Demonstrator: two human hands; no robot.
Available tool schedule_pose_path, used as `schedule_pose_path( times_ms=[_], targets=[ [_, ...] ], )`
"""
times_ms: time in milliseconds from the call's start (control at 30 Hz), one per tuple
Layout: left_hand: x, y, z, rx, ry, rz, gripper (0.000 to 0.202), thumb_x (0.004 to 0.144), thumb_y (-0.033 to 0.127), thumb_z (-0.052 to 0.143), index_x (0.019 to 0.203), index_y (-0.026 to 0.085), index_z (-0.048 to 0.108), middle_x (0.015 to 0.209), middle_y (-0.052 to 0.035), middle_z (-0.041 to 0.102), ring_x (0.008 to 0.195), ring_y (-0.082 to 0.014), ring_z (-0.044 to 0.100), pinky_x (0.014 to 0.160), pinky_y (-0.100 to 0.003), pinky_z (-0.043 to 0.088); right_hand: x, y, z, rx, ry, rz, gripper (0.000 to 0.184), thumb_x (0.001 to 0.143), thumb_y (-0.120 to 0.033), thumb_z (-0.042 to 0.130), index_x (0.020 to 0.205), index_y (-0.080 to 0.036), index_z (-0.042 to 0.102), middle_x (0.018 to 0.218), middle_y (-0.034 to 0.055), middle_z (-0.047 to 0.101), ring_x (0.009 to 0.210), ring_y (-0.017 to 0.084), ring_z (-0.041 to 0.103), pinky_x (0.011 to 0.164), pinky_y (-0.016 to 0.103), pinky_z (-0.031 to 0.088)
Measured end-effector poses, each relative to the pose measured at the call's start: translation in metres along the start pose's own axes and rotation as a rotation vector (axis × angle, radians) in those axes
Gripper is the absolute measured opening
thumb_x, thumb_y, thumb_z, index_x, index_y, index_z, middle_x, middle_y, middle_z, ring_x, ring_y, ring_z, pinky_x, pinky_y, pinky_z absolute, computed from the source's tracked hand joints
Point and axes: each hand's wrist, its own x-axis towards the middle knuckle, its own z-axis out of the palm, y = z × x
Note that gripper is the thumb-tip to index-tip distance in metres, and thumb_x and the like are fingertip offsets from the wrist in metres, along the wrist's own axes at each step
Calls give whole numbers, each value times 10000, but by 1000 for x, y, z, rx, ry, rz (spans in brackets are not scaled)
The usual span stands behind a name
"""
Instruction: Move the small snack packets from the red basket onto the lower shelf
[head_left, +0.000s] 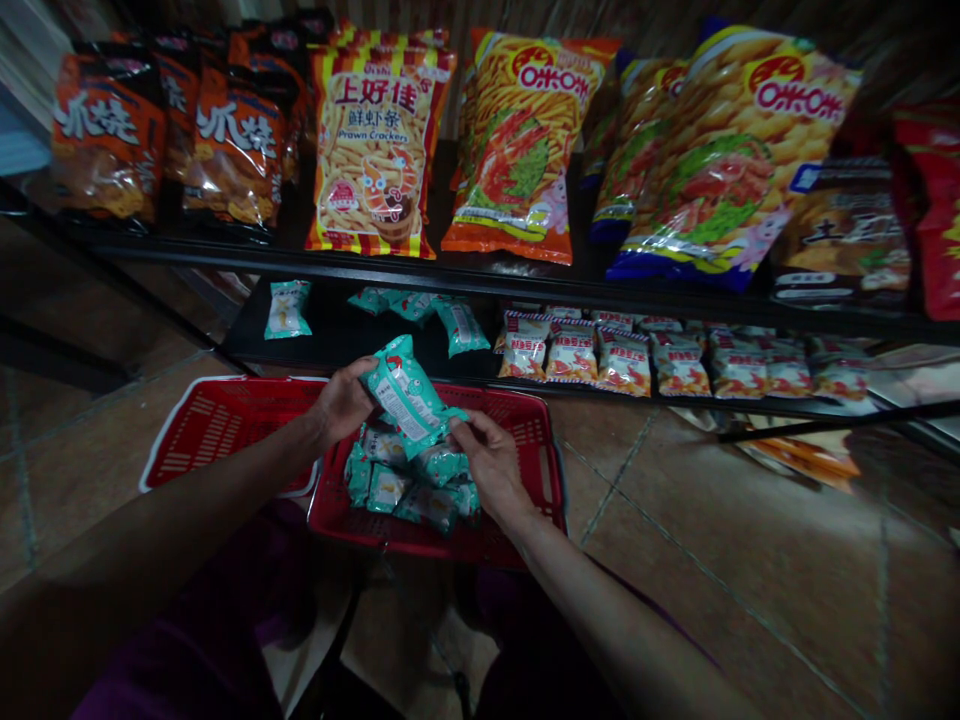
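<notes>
A teal snack packet [407, 395] with its printed side turned up is held over the red basket. My left hand [346, 398] grips its upper left end, fingers closed. My right hand [484, 455] pinches teal wrapping at its lower right; whether that is the same packet's corner or a second packet, I cannot tell. Below both hands, several more teal packets [427, 505] lie piled in the red shopping basket [532, 425]. On the lower shelf [330, 349] behind lie one teal packet [289, 308] at the left and a few others [461, 325], partly hidden under the upper shelf.
Left of the filled basket stands another red basket [225, 430]. Rows of small white-and-orange packets [626, 360] line the lower shelf's right side. Large snack bags [375, 150] stand on the upper shelf [337, 264]. Tiled floor [675, 560] extends to the right.
</notes>
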Motion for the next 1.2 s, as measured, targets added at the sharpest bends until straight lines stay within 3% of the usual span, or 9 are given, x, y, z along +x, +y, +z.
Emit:
schedule_pose_path(
  times_ms=[133,367,633,800,1000,1200],
  targets=[
    [4,0,-3,120,-18,92,115,783,210,642,846,115,643,803,-67,695,713,-153,642,705,-273,504,3,-1,-2,22,43,1,267,629,-418,710,777,-196,692,588,-29,611,526,126,508,513,246,401],
    [5,5,-4,202,63,117,266,672,178,748,914,116,655,817,-54,691,713,-145,639,689,-277,504,8,3,-9,-96,54,-89,280,681,-407,667,839,-183,724,616,-16,622,538,122,505,517,242,411],
    [2,5,-5,276,7,131,319,591,259,816,827,93,681,716,-44,686,655,-147,629,671,-273,495,12,10,-15,-225,66,-183,257,727,-385,627,860,-193,733,696,7,644,618,147,558,563,258,439],
    [0,5,-4,258,46,114,168,677,196,746,788,118,647,667,-13,651,603,-115,598,605,-234,479,9,7,-14,-265,56,-223,235,739,-381,619,847,-198,719,712,6,637,611,144,564,566,261,452],
    [0,-2,-2,194,57,127,65,796,141,607,735,142,585,619,10,599,563,-96,564,576,-211,466,3,-1,-7,-152,15,-171,228,781,-397,595,905,-206,583,618,-39,589,526,144,586,526,267,492],
    [3,-3,-4,193,29,93,54,830,132,558,785,161,557,665,10,586,609,-114,572,604,-244,482,2,-6,-9,-219,5,-330,167,841,-367,549,913,-217,555,699,-21,588,568,141,623,551,271,524]
  ],
)
